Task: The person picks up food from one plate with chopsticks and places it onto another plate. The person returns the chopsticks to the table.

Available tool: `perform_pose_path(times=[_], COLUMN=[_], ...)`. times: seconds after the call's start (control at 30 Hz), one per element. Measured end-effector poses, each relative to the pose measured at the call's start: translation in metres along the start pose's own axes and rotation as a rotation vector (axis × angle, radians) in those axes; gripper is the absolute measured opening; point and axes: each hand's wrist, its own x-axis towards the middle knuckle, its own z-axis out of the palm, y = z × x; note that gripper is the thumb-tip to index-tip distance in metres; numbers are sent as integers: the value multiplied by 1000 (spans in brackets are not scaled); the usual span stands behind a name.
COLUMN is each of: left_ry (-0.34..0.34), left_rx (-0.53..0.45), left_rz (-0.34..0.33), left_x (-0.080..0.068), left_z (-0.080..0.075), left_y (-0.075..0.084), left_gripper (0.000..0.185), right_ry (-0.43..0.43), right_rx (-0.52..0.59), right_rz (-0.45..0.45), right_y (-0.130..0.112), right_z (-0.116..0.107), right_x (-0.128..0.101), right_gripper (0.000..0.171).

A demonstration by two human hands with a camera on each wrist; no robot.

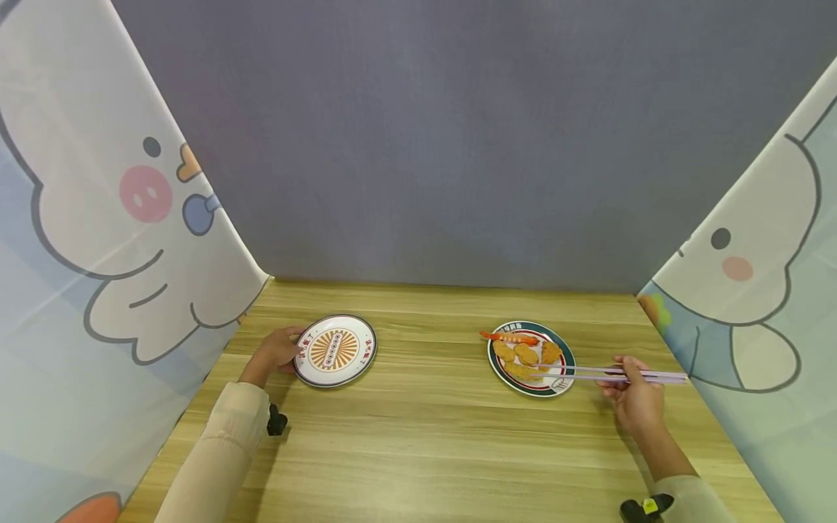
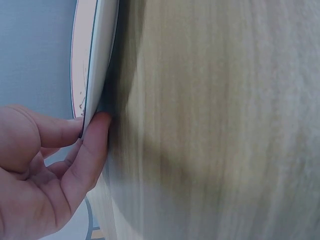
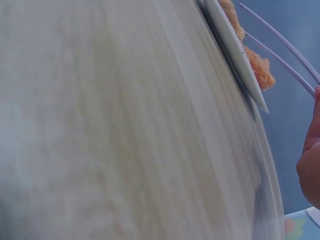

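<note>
Our right hand point(image 1: 637, 399) pinches the chopsticks point(image 1: 608, 374), their long axis pointing frame-left over the nuggets point(image 1: 526, 356); our left hand's point(image 1: 275, 352) fingers pinch the empty plate's point(image 1: 335, 350) rim.

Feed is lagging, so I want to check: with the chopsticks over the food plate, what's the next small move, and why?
Probably close the chopsticks on a nugget: the right hand holds their tips at the fried pieces, none is lifted, and the left hand steadies the empty plate.
</note>
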Motion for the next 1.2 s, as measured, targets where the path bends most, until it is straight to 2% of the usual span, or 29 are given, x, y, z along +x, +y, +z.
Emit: perform_pose_path(times=[0.17, 0.43, 0.57, 0.67, 1.0, 1.1, 1.2], left_ry=[-6, -5, -3, 6, -1, -9, -8], left_rx=[-11, -7, -2, 6, -24, -37, -42], left_rz=[12, 17, 13, 13, 20, 19, 23], left_x=[0, -1, -1, 0, -3, -4, -4], left_z=[0, 0, 0, 0, -1, -1, 0], left_y=[-1, -2, -2, -2, 0, -1, -1], left_gripper=[60, 59, 59, 59, 59, 59, 59], right_ry=[-17, -24, -19, -46, -264, -343, -424], right_rx=[28, -67, -225, -372, -829, -926, -975], right_rz=[-5, -33, -46, -37, -17, -45, -82], right_y=[-1, 2, 1, -2, -1, 4, 10], right_z=[8, 31, 47, 61, 116, 131, 146], right_x=[1, 6, 13, 19, 32, 33, 30], right_gripper=[36, 31, 25, 23, 26, 25, 24])
